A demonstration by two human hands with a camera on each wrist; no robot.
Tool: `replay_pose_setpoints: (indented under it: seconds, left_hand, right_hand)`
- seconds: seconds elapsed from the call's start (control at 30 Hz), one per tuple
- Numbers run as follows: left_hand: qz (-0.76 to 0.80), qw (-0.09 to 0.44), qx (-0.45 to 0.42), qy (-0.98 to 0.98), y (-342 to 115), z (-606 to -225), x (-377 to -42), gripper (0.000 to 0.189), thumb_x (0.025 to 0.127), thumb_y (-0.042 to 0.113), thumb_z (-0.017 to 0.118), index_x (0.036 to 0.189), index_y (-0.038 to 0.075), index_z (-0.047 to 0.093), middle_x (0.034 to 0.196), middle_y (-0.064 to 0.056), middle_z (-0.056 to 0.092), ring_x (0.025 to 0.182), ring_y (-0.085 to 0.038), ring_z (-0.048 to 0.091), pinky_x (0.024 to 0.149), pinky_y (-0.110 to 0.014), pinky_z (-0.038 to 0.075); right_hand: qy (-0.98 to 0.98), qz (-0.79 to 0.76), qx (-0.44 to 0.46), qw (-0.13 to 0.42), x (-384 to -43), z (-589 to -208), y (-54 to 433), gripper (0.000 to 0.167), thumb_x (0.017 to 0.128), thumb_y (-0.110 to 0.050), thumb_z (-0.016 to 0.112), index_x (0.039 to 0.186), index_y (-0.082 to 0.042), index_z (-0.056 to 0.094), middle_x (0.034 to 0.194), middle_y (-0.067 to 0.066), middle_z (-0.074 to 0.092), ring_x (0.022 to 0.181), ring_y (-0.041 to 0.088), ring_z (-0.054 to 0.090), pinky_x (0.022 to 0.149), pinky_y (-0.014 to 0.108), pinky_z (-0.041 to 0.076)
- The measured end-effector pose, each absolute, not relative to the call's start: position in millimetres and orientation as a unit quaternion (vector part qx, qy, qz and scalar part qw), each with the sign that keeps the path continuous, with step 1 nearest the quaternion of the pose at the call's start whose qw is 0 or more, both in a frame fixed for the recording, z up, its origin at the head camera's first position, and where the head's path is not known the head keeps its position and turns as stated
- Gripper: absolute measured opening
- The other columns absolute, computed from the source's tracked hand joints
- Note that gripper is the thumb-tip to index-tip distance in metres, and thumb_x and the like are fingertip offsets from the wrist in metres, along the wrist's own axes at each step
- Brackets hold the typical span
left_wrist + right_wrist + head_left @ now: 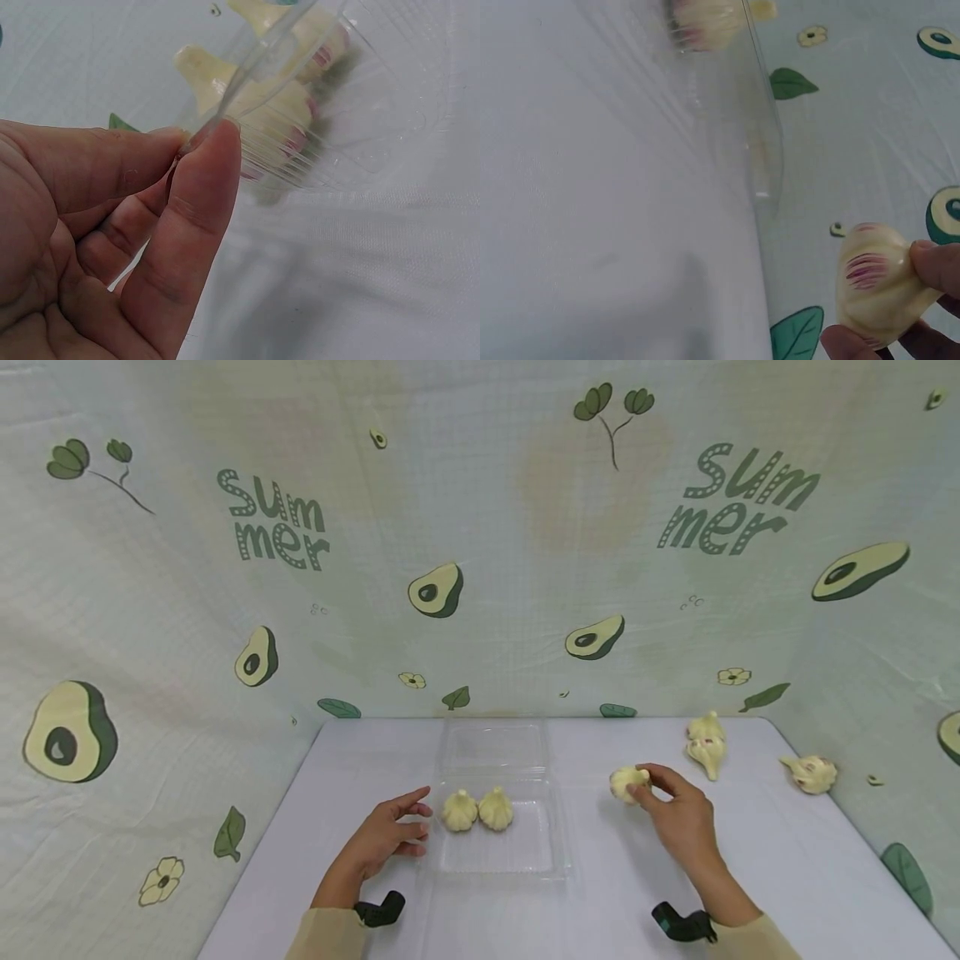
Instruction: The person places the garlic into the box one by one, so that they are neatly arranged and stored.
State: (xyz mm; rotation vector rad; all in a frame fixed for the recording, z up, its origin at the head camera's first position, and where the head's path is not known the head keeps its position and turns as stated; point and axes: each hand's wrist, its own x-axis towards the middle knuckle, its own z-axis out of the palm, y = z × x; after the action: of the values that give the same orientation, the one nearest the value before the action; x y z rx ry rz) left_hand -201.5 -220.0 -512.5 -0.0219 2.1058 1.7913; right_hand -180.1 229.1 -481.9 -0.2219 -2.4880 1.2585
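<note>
Thumb and finger of the left hand (384, 837) pinch the near-left rim of a clear plastic box (536, 843), open with its ribbed lid (495, 747) swung out at the far side. Inside, in its left half, two pale garlic bulbs sit snug together, left bulb (459, 812) and right bulb (496, 811), necks up, purple streaks low down. Well right of the box, the right hand (684, 810) grips a third bulb (622, 785), tilted, its streaked base facing the box. Farther right of the box lie three loose bulbs (813, 775), two touching.
</note>
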Motion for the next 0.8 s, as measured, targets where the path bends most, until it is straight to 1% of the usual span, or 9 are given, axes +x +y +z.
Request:
replay_pose_setpoints:
  seconds: [0.07,0.17,0.23,0.3,0.5,0.67,0.8]
  left_hand:
    - [0.637,0.187,-0.008,0.748,-220.1,-512.0,-201.1,0.072,0.098,-0.004,0.068,0.163,0.009,0.040,0.134,-0.018,0.055,0.092,-0.019,0.063,0.072,-0.032,0.064]
    - [0.638,0.186,-0.008,0.747,-220.5,-510.7,-200.2,0.072,0.098,-0.004,0.068,0.163,0.009,0.040,0.134,-0.018,0.054,0.092,-0.019,0.063,0.072,-0.032,0.063]
    - [0.639,0.185,-0.008,0.747,-220.7,-510.6,-199.9,0.072,0.098,-0.004,0.068,0.163,0.009,0.041,0.135,-0.018,0.055,0.092,-0.019,0.063,0.072,-0.032,0.063]
    - [0.638,0.185,-0.008,0.747,-220.6,-510.7,-200.0,0.072,0.098,-0.004,0.068,0.163,0.009,0.040,0.135,-0.018,0.054,0.092,-0.019,0.063,0.072,-0.032,0.063]
    - [0.635,0.185,-0.008,0.750,-220.0,-512.2,-201.0,0.072,0.098,-0.004,0.068,0.163,0.009,0.040,0.133,-0.018,0.055,0.092,-0.019,0.064,0.072,-0.033,0.064]
    - [0.636,0.182,-0.009,0.750,-220.1,-513.1,-201.4,0.072,0.097,-0.005,0.068,0.163,0.008,0.041,0.132,-0.017,0.056,0.091,-0.019,0.064,0.072,-0.033,0.064]
    - [0.637,0.180,-0.012,0.750,-220.0,-511.7,-200.5,0.072,0.097,-0.005,0.068,0.163,0.008,0.041,0.132,-0.017,0.056,0.091,-0.019,0.064,0.072,-0.033,0.064]
  right_hand:
    - [-0.876,0.446,-0.074,0.167,-180.7,-480.2,223.8,0.036,0.097,-0.026,0.079,0.128,-0.008,0.074,0.128,0.021,0.073,0.124,0.038,0.067,0.077,0.020,0.053]
    - [-0.876,0.452,-0.068,0.154,-180.8,-478.0,216.4,0.037,0.100,-0.028,0.075,0.131,-0.008,0.073,0.132,0.020,0.071,0.127,0.038,0.065,0.089,0.039,0.058]
    - [-0.877,0.453,-0.061,0.148,-181.0,-476.8,211.6,0.037,0.102,-0.028,0.073,0.132,-0.007,0.073,0.134,0.021,0.071,0.129,0.040,0.063,0.095,0.052,0.057]
    - [-0.876,0.456,-0.053,0.144,-181.1,-475.2,206.5,0.036,0.102,-0.026,0.073,0.132,-0.007,0.072,0.134,0.021,0.070,0.130,0.041,0.063,0.097,0.058,0.056]
    - [-0.874,0.460,-0.031,0.152,-182.3,-468.0,189.8,0.033,0.099,-0.021,0.077,0.128,-0.006,0.074,0.128,0.018,0.074,0.125,0.040,0.066,0.093,0.056,0.059]
    - [-0.867,0.476,-0.013,0.146,-183.9,-459.9,176.7,0.032,0.098,-0.022,0.077,0.127,-0.007,0.075,0.128,0.017,0.074,0.125,0.038,0.067,0.096,0.058,0.058]
    - [-0.863,0.484,-0.001,0.142,-186.9,-456.2,166.8,0.030,0.098,-0.021,0.078,0.125,-0.009,0.076,0.126,0.015,0.075,0.124,0.036,0.068,0.096,0.057,0.058]
